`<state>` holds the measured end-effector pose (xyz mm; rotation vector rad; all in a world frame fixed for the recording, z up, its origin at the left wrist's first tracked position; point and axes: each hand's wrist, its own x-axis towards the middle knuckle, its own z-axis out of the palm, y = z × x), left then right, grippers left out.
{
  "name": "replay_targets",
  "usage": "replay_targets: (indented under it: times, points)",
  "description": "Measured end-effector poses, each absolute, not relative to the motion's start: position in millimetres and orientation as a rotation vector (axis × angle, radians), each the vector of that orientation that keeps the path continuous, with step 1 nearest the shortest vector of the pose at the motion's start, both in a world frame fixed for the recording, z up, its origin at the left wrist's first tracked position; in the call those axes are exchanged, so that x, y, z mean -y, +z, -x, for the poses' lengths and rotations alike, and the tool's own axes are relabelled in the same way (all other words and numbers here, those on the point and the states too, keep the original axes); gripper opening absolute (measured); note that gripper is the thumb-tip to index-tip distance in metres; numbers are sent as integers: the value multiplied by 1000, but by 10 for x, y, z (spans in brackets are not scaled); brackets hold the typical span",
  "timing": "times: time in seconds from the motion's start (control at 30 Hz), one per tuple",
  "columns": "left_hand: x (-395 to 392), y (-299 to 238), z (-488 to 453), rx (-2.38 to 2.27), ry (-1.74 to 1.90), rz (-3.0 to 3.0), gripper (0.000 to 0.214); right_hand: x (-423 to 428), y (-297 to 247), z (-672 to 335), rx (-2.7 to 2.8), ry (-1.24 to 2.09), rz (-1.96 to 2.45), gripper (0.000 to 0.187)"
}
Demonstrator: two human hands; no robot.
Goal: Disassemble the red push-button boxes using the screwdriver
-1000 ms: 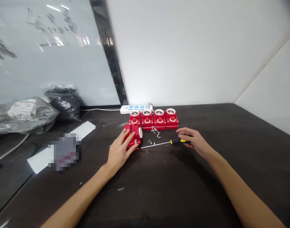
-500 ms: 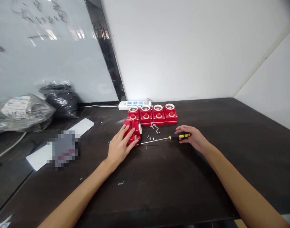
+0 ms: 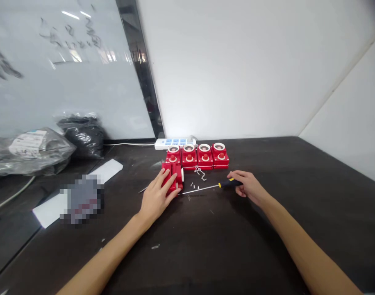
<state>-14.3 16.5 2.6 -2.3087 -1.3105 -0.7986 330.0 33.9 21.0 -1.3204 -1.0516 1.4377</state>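
Note:
My left hand grips a red push-button box lying on its side, fingers spread over its top, with a white ring at its right end. My right hand is shut around the black-and-yellow handle of a screwdriver, whose thin steel shaft points left toward the red box. Several small screws lie just beyond the shaft. Behind them stands a row of several red push-button boxes, each with a red button and a white ring. A bent metal wire lies against the row.
A white power strip stands behind the red boxes on the dark tabletop. To the left lie plastic-wrapped bags, a black bag, white paper and a pixelated object. A whiteboard and white walls rise behind.
The view has shifted slightly. My right hand has moved a little left and the screwdriver's tip has swung toward me. My left hand remains on the red box.

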Motion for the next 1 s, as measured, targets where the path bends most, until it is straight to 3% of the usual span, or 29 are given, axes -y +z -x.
replay_targets:
  times: [0.5,1.0]
  points:
    - [-170,20,142,1306,-806,2307,48,-321,265,-3308,1096,1464,1149,33]
    - [-170,18,147,1321,-816,2309,48,-369,225,-3358,1012,1358,1283,36]
